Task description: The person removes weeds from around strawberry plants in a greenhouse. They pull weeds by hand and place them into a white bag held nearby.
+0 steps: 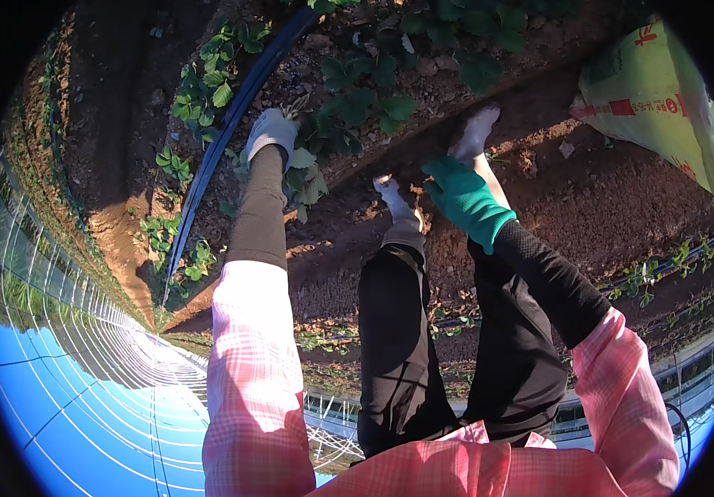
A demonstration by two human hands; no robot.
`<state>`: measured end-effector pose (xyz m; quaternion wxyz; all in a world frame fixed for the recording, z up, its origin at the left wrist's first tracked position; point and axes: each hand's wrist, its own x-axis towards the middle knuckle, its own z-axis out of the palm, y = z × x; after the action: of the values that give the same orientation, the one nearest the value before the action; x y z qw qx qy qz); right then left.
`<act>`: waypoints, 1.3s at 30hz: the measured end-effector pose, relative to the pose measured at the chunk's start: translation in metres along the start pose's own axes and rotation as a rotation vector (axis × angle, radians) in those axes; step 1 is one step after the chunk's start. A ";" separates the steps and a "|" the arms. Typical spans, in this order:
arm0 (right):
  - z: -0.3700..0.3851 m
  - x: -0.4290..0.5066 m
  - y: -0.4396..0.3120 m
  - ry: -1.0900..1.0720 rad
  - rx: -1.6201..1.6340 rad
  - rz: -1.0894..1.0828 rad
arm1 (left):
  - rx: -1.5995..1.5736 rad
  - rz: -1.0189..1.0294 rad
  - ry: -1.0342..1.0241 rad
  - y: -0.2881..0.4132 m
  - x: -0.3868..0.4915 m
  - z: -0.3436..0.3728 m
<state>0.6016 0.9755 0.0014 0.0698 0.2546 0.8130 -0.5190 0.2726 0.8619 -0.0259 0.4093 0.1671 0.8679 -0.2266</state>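
My left hand (273, 133), in a whitish-grey glove, reaches down among the plants on the raised soil bed. Pale dry stems stick out past its fingertips; whether the fingers grip them cannot be told. Leafy strawberry plants (357, 105) grow just to its right, and leaves (307, 177) hang by its wrist. A dark drip hose or plastic tube (226, 133) runs along the bed to its left. My right hand (462, 196), in a green glove, hangs over the furrow in front of my lower leg, with nothing visible in it; its palm side is hidden.
A yellow-green plastic sack (636, 93) with red writing stands at the upper right. My feet (478, 130) are in the furrow (537, 105) beside the bed. More plant rows (642, 276) lie behind me, and hoop frames (114, 348) of a greenhouse show at the lower left.
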 end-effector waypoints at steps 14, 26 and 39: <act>0.013 -0.042 0.005 -0.075 0.116 0.333 | 0.153 0.286 0.251 0.005 -0.016 0.021; 0.003 -0.044 -0.045 -0.044 0.124 0.285 | -1.049 -0.258 0.195 -0.104 0.010 0.005; -0.138 -0.071 -0.137 0.086 0.117 0.148 | -1.550 0.629 0.284 0.125 -0.190 -0.177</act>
<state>0.6167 1.0270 0.2013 0.0580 0.3394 0.7627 -0.5474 0.3350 1.0410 0.1909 0.3392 0.0999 0.7341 0.5797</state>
